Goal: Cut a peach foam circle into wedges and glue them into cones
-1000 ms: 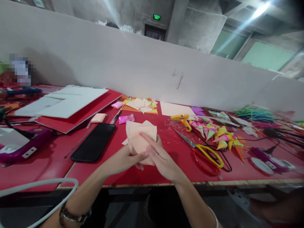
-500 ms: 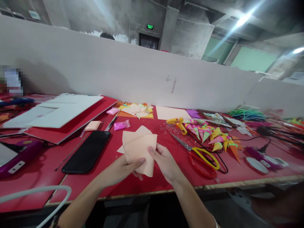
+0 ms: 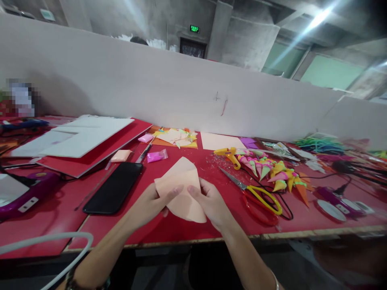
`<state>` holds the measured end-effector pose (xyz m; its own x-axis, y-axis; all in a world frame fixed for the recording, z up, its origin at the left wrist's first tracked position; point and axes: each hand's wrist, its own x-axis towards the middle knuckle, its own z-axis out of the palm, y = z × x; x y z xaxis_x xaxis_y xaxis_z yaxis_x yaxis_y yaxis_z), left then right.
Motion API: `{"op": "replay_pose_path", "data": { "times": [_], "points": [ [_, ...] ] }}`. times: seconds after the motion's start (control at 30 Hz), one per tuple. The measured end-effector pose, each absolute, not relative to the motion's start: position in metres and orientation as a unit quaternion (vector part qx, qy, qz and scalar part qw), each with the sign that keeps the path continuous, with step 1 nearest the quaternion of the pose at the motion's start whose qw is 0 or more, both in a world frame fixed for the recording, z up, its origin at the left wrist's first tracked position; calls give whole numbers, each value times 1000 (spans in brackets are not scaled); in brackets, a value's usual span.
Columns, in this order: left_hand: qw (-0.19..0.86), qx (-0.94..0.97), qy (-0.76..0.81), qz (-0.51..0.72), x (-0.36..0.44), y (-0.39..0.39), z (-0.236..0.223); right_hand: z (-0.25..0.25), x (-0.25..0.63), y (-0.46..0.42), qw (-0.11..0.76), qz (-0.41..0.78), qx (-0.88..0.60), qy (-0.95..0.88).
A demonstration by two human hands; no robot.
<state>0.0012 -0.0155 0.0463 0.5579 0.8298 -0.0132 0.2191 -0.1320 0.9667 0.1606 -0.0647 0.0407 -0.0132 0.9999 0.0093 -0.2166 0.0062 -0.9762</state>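
Observation:
A peach-coloured piece of paper [image 3: 181,179] is held between both hands above the red tabletop, its lower edge curved. My left hand [image 3: 161,197] grips its left side, thumb on top and fingers underneath. On the right side my right hand [image 3: 210,199] pinches it, thumb pressed on the front and fingers mostly behind. Right of my hands lie scissors [image 3: 250,195] with one yellow and one red handle. A black phone [image 3: 114,188] rests to the left of my left hand. Whether the pale piece behind is separate from the held paper I cannot tell.
A yellow glue gun [image 3: 228,155] lies behind the scissors, beside several small coloured cones [image 3: 266,167]. Paper scraps [image 3: 177,137] and a peach sheet [image 3: 222,141] lie along the partition. White boards [image 3: 87,141] are stacked at left. A white cable [image 3: 87,241] loops at the front left.
The paper has turned in my hands, its lower edge now curved and spreading to the right. My left hand has shifted up slightly along it. The view has tilted a little.

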Motion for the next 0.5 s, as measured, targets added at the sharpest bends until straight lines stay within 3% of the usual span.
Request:
{"op": "replay_pose_path", "data": {
  "times": [0.5],
  "points": [
    [560,689,359,287,3,-18,46,41,157,-64,543,540,-459,-450]
  ]
}}
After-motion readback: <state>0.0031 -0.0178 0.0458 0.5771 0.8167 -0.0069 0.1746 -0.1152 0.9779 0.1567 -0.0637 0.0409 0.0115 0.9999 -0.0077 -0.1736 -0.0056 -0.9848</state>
